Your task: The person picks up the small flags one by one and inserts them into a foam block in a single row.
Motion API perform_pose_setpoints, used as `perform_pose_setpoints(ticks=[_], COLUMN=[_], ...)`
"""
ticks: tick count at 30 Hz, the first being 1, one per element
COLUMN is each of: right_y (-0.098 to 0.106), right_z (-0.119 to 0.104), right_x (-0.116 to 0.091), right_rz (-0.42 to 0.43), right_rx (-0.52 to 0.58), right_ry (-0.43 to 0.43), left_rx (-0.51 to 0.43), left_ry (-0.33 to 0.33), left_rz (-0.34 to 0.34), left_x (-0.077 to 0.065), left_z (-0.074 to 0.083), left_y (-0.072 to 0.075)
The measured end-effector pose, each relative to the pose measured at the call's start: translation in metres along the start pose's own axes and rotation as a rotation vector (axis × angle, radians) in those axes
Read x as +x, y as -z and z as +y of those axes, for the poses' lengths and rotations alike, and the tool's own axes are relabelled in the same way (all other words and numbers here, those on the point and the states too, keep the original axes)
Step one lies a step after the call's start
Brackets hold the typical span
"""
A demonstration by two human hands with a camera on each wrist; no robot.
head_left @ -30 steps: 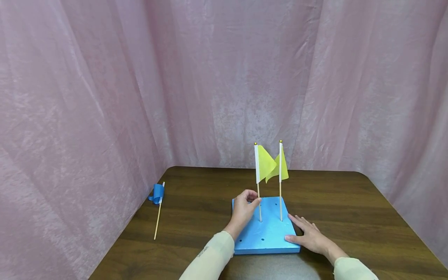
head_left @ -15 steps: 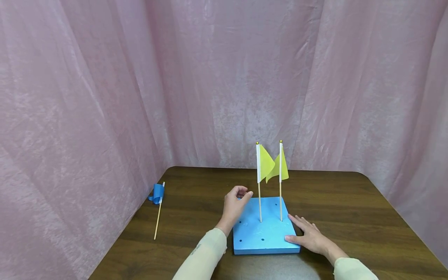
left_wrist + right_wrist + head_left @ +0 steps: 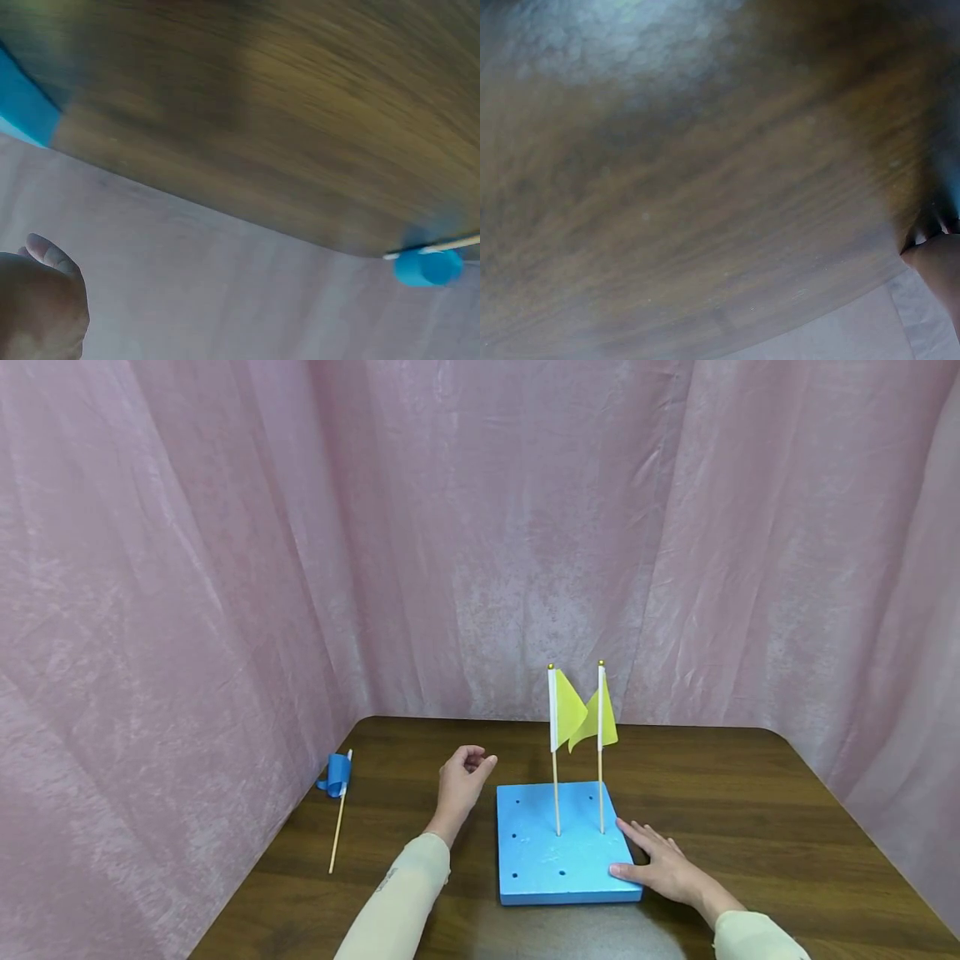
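Two yellow flags stand upright on thin sticks in a blue board with small holes: the left yellow flag (image 3: 567,710) and the right yellow flag (image 3: 608,718). My left hand (image 3: 460,783) is in the air left of the blue board (image 3: 536,852), its fingers loosely bent and holding nothing. With fingers spread, my right hand (image 3: 663,864) rests at the board's right edge, thumb on its top. A blue flag (image 3: 339,774), its cloth curled round its stick, lies at the table's left side; the left wrist view also shows this blue flag (image 3: 427,267).
The board sits on a dark brown wooden table (image 3: 712,785) with rounded far corners. Behind and to the sides hangs a pink curtain (image 3: 480,543). Several holes show in the board's top, along its left side and near the front and back.
My left hand has let go of the left yellow flag's stick and moved left, off the board. That flag stands slightly straighter. My right hand stays at the board's edge.
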State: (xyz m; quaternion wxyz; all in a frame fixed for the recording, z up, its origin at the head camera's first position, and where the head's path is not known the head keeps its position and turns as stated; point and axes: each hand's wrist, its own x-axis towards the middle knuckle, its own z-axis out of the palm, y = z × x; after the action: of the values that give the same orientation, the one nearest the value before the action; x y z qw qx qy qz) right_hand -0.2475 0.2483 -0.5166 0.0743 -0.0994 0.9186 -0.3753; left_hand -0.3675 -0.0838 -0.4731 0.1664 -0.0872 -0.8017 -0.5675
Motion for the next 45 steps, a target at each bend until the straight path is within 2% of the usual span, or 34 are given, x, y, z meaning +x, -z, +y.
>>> perform_pose_setpoints(ticks=[6, 13, 20, 27, 37, 45], right_y=[0.000, 0.000, 0.000, -0.001, -0.001, -0.001], right_z=[0.000, 0.000, 0.001, 0.001, 0.002, 0.001], right_x=[-0.001, 0.000, -0.001, 0.000, 0.000, 0.001], right_rz=[0.004, 0.001, 0.009, 0.004, 0.011, 0.006], right_rx=[-0.002, -0.003, -0.004, -0.006, -0.008, -0.004], right_ry=[0.002, 0.002, 0.005, -0.006, -0.006, -0.013], left_rx=[0.097, 0.233, 0.338, 0.393, 0.462, 0.457], left_ry=[0.025, 0.073, 0.146, 0.198, 0.275, 0.336], left_rz=[0.074, 0.163, 0.231, 0.279, 0.431, 0.444], left_x=[0.008, 0.014, 0.012, 0.005, -0.010, -0.024], left_z=[-0.017, -0.036, -0.055, -0.074, -0.084, -0.094], left_y=[0.026, 0.065, 0.104, 0.139, 0.167, 0.179])
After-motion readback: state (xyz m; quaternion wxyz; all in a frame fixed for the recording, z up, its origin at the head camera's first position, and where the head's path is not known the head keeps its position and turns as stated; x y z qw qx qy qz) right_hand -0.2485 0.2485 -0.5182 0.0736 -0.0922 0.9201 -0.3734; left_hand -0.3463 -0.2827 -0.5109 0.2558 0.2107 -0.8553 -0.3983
